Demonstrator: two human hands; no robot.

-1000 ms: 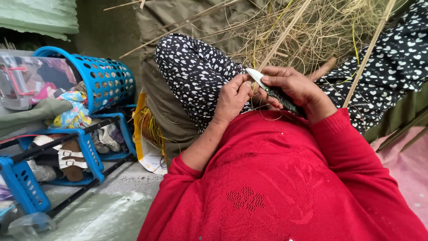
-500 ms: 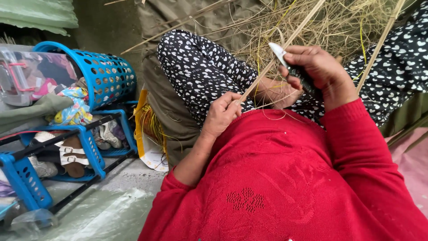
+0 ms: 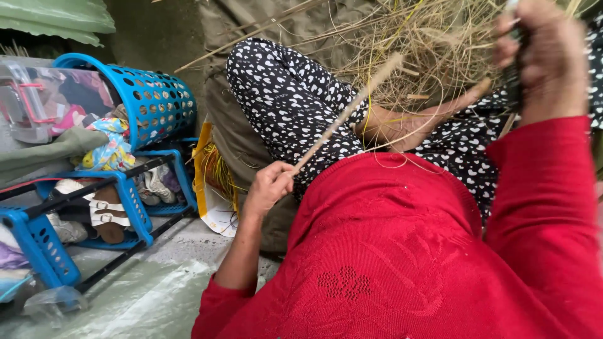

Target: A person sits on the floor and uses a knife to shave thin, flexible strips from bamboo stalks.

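My left hand is closed around the lower end of a long pale straw stalk, which slants up and to the right over my knee in black trousers with white hearts. At the top right my right hand is raised, blurred, and gripped on a knife with a dark handle; its blade runs out of the frame. The two hands are far apart. Behind my bare foot lies a pile of dry straw. My red sweater fills the foreground.
A blue plastic basket lies tipped on a blue shoe rack with sandals and shoes at the left. A clear plastic box stands behind it. A yellow bag of fibres leans by my leg. Plastic sheeting covers the floor.
My right hand has swept up and to the right with the knife, away from my left hand. My left hand has dropped lower, keeping hold of the stalk.
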